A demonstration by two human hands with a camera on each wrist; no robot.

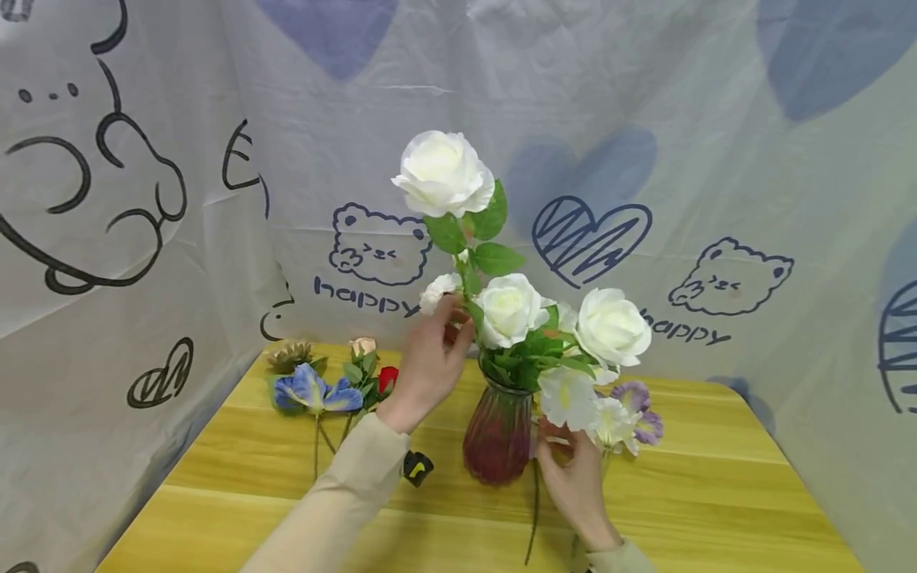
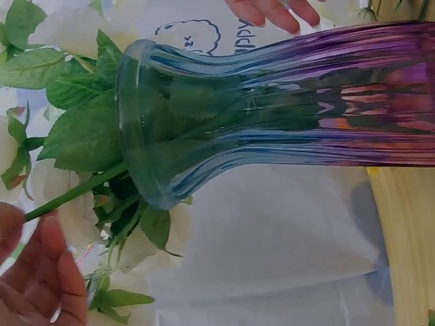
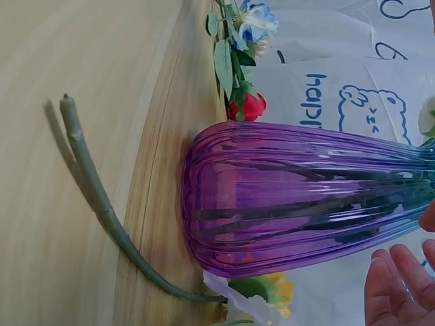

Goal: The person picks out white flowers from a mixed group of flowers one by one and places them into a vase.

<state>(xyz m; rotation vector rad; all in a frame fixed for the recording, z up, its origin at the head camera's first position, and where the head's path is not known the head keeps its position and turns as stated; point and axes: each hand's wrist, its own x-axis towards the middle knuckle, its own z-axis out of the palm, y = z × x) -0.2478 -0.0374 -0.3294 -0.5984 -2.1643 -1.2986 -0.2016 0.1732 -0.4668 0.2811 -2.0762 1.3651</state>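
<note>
A ribbed glass vase [image 1: 497, 446], blue-green at its neck and purple lower down, stands upright on the table. My left hand [image 1: 433, 362] pinches the green stem [image 2: 75, 192] of a tall white rose [image 1: 444, 175] just above the rim, and that stem runs into the vase's mouth. More white roses [image 1: 510, 310] with green leaves fill the opening. Beside the vase on the right is my right hand [image 1: 573, 473], its fingers loosely bent under a drooping white flower [image 1: 567, 396]. In the right wrist view, those fingers [image 3: 380, 288] are near the glass and grip nothing.
Blue flowers [image 1: 315, 391], a red rose [image 1: 388, 379] and other blooms lie at the table's back left. Purple flowers [image 1: 648, 422] lie right of the vase. A bare stem [image 3: 115, 227] extends over the wooden table [image 1: 688, 509]. Printed cloth [image 1: 344, 143] hangs behind.
</note>
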